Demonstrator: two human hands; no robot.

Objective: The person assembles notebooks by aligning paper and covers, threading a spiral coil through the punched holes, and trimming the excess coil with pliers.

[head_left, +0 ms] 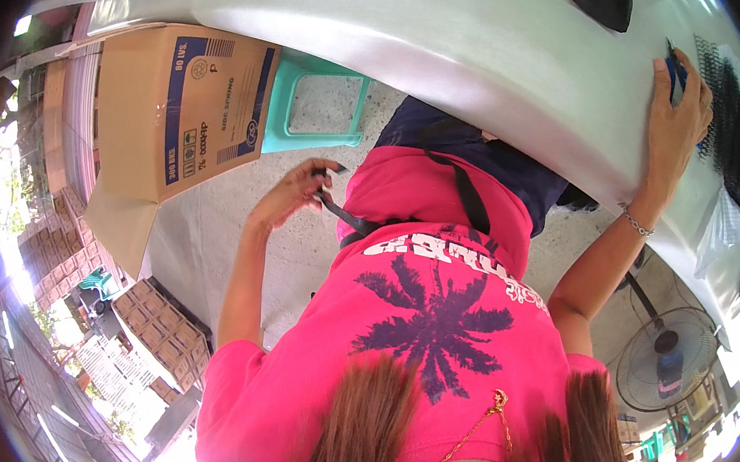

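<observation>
- Left hand [296, 193]: the grip pinches a black strap [347, 217], apparently to hold it off the pink shirt [285, 400].
- Right hand [681, 117]: the grip wraps a blue tool [680, 78] at the worktop [406, 23], probably to steady it.

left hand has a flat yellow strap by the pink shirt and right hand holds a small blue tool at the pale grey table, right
No, the colour is wrong: the head view shows the left hand with a flat black strap by the pink shirt. The right hand does hold a small blue tool at the pale grey table.
</observation>
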